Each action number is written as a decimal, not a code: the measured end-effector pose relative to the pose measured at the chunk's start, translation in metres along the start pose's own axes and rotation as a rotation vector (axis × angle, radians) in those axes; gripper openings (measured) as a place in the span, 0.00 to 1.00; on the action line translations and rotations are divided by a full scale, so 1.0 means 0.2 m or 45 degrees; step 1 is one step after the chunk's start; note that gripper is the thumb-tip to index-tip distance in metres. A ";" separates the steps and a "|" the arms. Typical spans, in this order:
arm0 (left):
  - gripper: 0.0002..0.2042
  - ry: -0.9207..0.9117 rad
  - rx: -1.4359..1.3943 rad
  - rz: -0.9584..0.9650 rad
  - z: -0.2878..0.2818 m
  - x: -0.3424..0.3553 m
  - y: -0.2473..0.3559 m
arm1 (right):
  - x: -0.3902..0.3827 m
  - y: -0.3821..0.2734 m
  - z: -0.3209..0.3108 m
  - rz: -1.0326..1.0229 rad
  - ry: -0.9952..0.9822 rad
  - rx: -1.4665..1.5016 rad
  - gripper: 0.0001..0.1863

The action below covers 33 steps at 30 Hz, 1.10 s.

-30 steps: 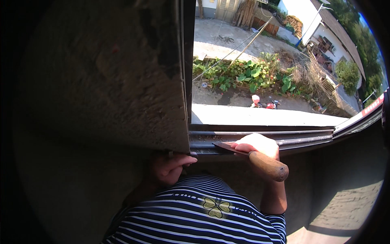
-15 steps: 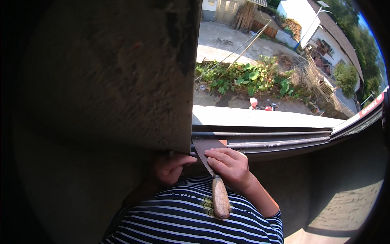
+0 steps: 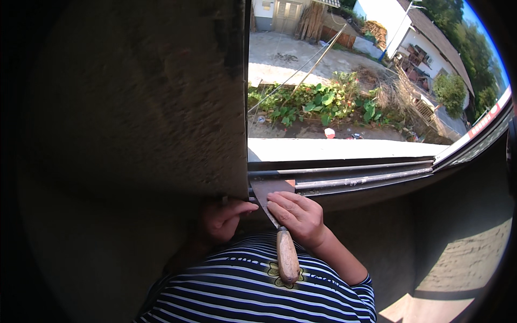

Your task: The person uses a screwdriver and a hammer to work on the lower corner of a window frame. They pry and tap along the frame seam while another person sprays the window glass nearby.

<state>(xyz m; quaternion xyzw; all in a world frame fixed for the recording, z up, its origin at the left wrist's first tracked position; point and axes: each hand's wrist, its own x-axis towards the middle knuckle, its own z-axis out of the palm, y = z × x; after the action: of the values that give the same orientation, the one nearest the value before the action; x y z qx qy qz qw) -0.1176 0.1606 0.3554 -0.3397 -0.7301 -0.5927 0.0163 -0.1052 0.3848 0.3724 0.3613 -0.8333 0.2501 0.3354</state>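
Note:
A scraper (image 3: 288, 258) with a wide metal blade and a worn wooden handle lies across the window track (image 3: 350, 181), its handle pointing back toward my striped shirt. My right hand (image 3: 302, 218) grips it at the blade, fingertips pressed on the metal; the thumb is hidden. Just left of the blade, in shadow, my left hand (image 3: 223, 219) is closed at the lower edge of a dark rough panel (image 3: 177, 118). Its index finger reaches toward the blade and the other fingers curl under. What those fingers hold, if anything, is too dark to make out.
Beyond the track runs a bright outer sill (image 3: 339, 149). Outside, below, are leafy plants (image 3: 323, 99), a paved yard and white buildings. The window's side frame (image 3: 474, 129) rises at the right. A sunlit patch (image 3: 468, 258) falls on the surface at lower right.
The whole view has shifted slightly, so the window edge and scene sit further left. Both hands keep nearly the same places, and the scraper stays under my right hand.

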 end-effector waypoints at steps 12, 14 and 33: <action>0.21 -0.005 0.136 -0.068 0.02 -0.01 0.02 | -0.01 0.01 0.03 -0.010 0.060 0.026 0.11; 0.20 0.015 0.147 -0.030 0.03 -0.01 0.00 | -0.01 0.01 0.04 -0.019 0.038 0.026 0.12; 0.21 0.031 0.132 0.068 0.02 -0.02 -0.06 | -0.05 -0.01 0.03 -0.052 0.062 -0.011 0.11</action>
<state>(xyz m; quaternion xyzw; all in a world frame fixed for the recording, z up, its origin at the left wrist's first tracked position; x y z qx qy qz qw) -0.1199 0.1615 0.3422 -0.3506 -0.7503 -0.5574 0.0587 -0.1012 0.3849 0.3622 0.3705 -0.8184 0.2483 0.3623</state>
